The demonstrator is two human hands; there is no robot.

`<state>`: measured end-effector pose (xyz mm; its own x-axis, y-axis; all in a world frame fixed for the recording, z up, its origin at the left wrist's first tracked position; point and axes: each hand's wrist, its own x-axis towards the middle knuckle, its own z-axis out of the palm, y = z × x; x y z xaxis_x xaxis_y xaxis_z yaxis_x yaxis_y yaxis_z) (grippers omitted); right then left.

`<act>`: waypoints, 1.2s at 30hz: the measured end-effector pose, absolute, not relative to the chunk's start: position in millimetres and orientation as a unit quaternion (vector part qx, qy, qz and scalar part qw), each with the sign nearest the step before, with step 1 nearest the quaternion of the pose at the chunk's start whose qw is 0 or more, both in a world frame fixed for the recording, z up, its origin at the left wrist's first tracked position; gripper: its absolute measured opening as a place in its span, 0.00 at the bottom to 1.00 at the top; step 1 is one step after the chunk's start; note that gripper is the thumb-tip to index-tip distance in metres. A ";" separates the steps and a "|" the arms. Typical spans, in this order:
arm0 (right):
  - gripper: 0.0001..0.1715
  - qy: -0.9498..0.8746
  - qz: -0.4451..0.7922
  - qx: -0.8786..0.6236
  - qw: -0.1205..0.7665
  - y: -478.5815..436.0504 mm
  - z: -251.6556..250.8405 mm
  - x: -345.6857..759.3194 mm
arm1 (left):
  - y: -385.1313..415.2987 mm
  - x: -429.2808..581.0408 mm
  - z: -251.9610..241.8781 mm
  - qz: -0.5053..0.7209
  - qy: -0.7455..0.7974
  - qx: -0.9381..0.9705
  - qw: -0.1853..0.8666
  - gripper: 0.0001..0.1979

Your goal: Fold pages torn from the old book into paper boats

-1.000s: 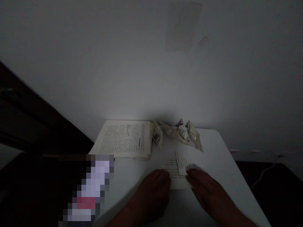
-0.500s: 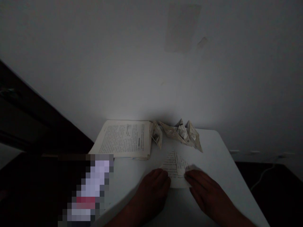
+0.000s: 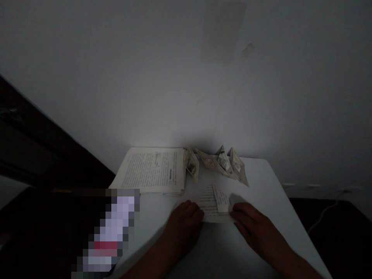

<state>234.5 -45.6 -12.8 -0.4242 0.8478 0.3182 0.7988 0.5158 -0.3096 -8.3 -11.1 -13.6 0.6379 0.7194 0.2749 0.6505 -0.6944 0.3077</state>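
A printed sheet of paper (image 3: 214,200), partly folded to a point at its top, lies on the white table (image 3: 261,186). My left hand (image 3: 183,224) rests on the table with its fingertips at the sheet's left edge. My right hand (image 3: 251,226) lies on the right side, its fingertips on the sheet's right fold. The fingers of both hands lie fairly flat and press the paper down. The room is dim.
A stack of printed pages (image 3: 154,170) lies at the table's back left. Several folded paper boats (image 3: 225,162) sit by the wall (image 3: 174,77) at the back. A dark piece of furniture (image 3: 35,155) stands to the left. A blurred patch (image 3: 110,232) covers the lower left.
Both hands have drawn back a little toward me and apart. The sheet's right flap now lies folded inward and the paper sits slightly farther back.
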 end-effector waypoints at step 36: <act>0.15 -0.789 0.236 -0.567 0.011 10.4 28.1 228.8 | 14.9 -1.2 19.1 -0.030 0.513 0.845 0.151 0.12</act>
<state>228.8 10.4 28.1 -0.3567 0.9001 -0.2501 0.8893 0.2451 -0.3861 -1.2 14.9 19.1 0.4720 0.8573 -0.2057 0.8755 -0.4283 0.2238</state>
